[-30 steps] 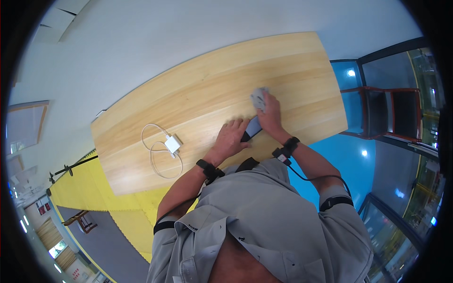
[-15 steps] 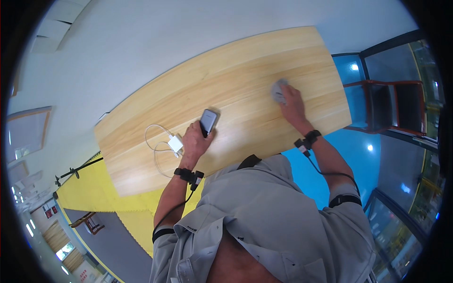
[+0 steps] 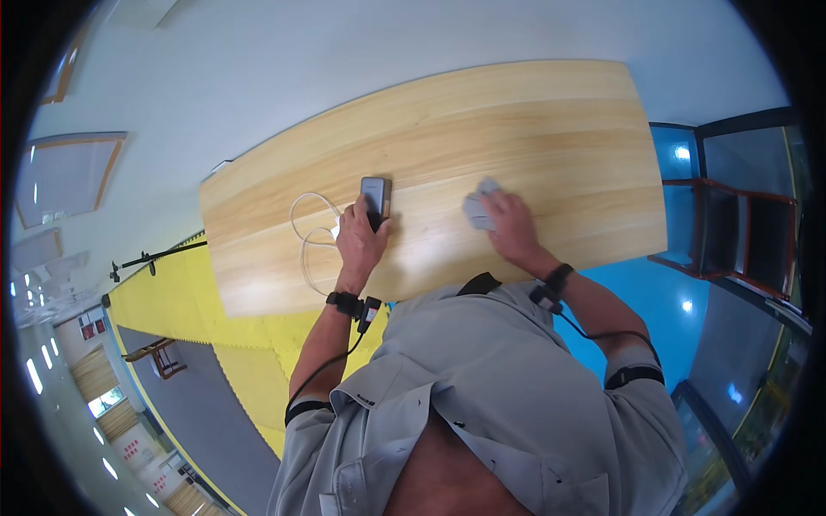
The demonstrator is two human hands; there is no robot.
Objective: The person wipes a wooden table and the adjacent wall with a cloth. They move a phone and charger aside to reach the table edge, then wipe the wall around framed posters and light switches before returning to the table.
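My left hand (image 3: 361, 239) is closed around the near end of a dark grey, rounded rectangular power bank (image 3: 375, 189) on the wooden table. Beside that hand, a white charger block (image 3: 335, 230) is mostly covered by my fingers. Its thin white cable (image 3: 294, 211) loops on the tabletop to the left. To the right, my right hand (image 3: 518, 232) presses a crumpled grey cloth (image 3: 477, 209) against the table, fingers bent over it. The hand and cloth are slightly blurred by motion.
The light wooden table (image 3: 551, 112) backs onto a pale wall. Black wrist straps with cabled devices sit on both my forearms. A dark chair (image 3: 747, 228) stands past the table's right end, over blue flooring. Yellow matting (image 3: 172, 297) and a black stand (image 3: 155, 258) are at the left.
My right hand has swept the cloth left and toward me across the tabletop. My left hand still holds the power bank and now covers more of the charger block. The whole view has turned slightly.
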